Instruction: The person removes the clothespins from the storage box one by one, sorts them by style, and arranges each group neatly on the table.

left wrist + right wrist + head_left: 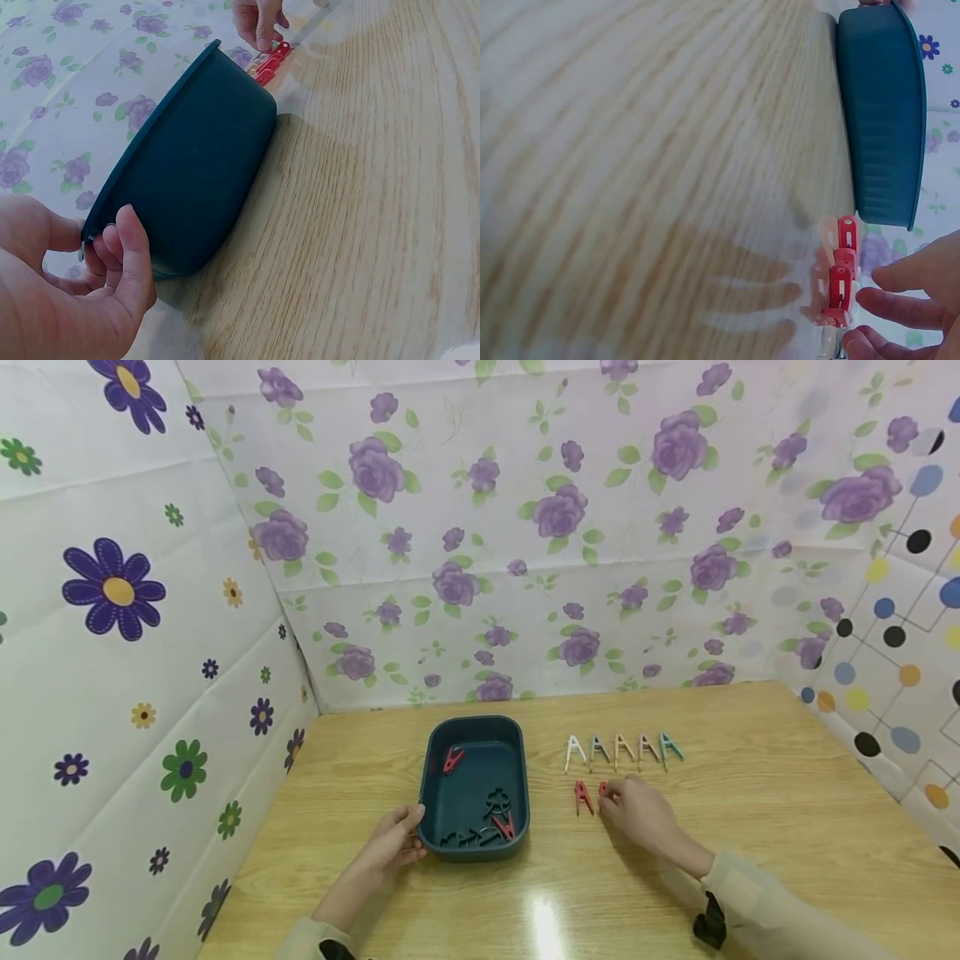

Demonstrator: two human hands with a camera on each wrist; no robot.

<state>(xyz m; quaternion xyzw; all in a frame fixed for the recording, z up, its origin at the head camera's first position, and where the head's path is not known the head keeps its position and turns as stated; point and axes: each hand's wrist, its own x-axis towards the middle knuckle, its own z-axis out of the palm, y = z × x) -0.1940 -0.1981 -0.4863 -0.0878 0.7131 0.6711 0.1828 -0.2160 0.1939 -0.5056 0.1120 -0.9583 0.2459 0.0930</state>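
My left hand (392, 842) pinches the left rim of a dark teal plastic bin (474, 857), thumb on top and fingers curled beneath the lip, as the left wrist view shows. Inside the bin lie a red clothespin (453, 761), another red clothespin (507, 827) and several dark clips (480, 837). To the right, my right hand (637, 810) hovers at a red clothespin (840, 289), its fingertips right beside it and slightly spread. A matching red clothespin (583, 797) lies just left of that one on the wooden table (360, 760).
Behind the red pair, a row of clothespins includes a white one (574, 753), a yellow one (622, 750) and a green one (671, 748). Flowered sheeting (480, 527) hangs at the table's back edge, with more patterned sheets on both sides.
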